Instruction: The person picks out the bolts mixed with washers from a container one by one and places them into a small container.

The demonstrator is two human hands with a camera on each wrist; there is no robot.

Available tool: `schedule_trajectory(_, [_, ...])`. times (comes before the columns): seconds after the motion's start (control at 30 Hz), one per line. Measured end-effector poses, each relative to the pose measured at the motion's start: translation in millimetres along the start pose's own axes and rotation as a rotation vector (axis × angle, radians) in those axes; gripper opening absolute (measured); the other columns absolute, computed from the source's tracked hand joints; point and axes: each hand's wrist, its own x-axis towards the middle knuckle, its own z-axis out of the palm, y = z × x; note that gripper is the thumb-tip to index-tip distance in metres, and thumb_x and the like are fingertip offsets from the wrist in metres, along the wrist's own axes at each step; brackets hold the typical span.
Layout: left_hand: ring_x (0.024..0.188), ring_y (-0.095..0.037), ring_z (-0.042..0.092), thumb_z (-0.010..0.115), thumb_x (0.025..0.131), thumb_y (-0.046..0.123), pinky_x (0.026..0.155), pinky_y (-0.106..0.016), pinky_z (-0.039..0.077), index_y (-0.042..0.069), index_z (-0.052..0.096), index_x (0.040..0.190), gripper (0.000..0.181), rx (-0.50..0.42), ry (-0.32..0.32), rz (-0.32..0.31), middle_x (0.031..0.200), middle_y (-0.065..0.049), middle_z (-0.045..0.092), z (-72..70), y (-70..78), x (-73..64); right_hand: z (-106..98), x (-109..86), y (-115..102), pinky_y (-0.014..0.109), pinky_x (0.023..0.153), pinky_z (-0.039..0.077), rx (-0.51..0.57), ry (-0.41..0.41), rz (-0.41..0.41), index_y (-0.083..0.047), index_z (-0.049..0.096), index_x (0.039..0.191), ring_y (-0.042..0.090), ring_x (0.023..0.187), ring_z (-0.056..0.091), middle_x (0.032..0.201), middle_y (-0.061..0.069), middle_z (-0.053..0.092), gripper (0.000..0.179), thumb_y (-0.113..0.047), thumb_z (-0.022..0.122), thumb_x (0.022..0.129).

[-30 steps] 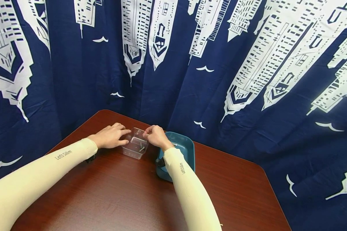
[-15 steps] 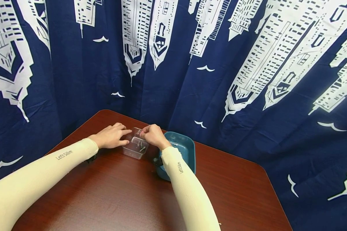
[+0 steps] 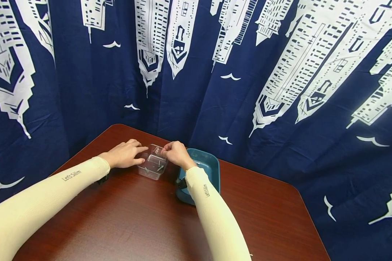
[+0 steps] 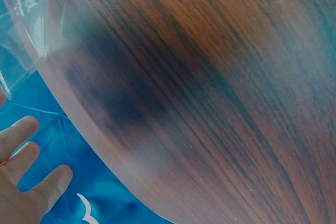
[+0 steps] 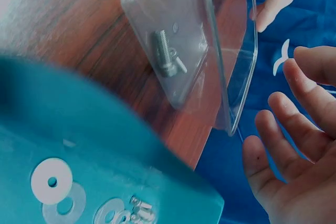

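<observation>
Clear, glossy plastic forms the compartmented box (image 3: pixel 150 175) standing on the reddish-brown desk (image 3: pixel 111 210), just left of a teal bin (image 3: pixel 215 167). Light catches its rims, and a dull grey threaded bolt (image 5: pixel 164 53) lies inside. The left grip (image 3: pixel 125 154) is spread at its left edge. The right grip (image 3: pixel 177 155) has bent fingers at the right edge; whether it pinches anything I cannot tell.

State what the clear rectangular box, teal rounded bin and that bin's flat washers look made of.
Clear rectangular box: likely glossy plastic, see-through with bright rims. Teal rounded bin: probably smooth plastic, opaque and evenly coloured. Flat round washers: perhaps smooth metal, pale grey.
</observation>
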Motion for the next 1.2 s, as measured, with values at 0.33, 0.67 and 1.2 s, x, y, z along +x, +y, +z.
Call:
schedule_trajectory(0.33, [0.130, -0.036, 0.045, 0.067, 0.093, 0.037, 0.104, -0.059, 0.042, 0.005, 0.058, 0.141, 0.058, 0.012, 0.028, 0.018, 0.134, -0.020, 0.058, 2.5, 2.1, 0.6, -7, -7.2, 9, 0.023, 0.064, 0.042, 0.026, 0.017, 0.023, -0.003, 0.079, 0.087, 0.012, 0.075, 0.054, 0.075, -0.004, 0.067, 0.014, -0.013, 0.068, 0.088])
schedule_trajectory(0.67, [0.129, -0.035, 0.046, 0.068, 0.093, 0.035, 0.101, -0.059, 0.044, 0.003, 0.059, 0.139, 0.056, 0.026, 0.063, 0.029, 0.132, -0.018, 0.058, 2.9, 5.3, -2.3, -21, -13.0, 20, 0.025, 0.060, 0.042, 0.024, 0.032, 0.028, -0.003, 0.078, 0.091, 0.015, 0.075, 0.053, 0.075, -0.003, 0.063, 0.015, -0.013, 0.067, 0.090])
schedule_trajectory(1.2, [0.127, -0.034, 0.046, 0.069, 0.091, 0.037, 0.098, -0.057, 0.046, 0.002, 0.060, 0.136, 0.058, 0.044, 0.082, 0.025, 0.131, -0.018, 0.058, 4.8, 8.8, -3.1, -39, -25.3, 40, 0.027, 0.062, 0.043, 0.051, 0.070, 0.070, -0.007, 0.078, 0.093, 0.018, 0.081, 0.056, 0.092, 0.002, 0.070, 0.015, -0.012, 0.064, 0.094])
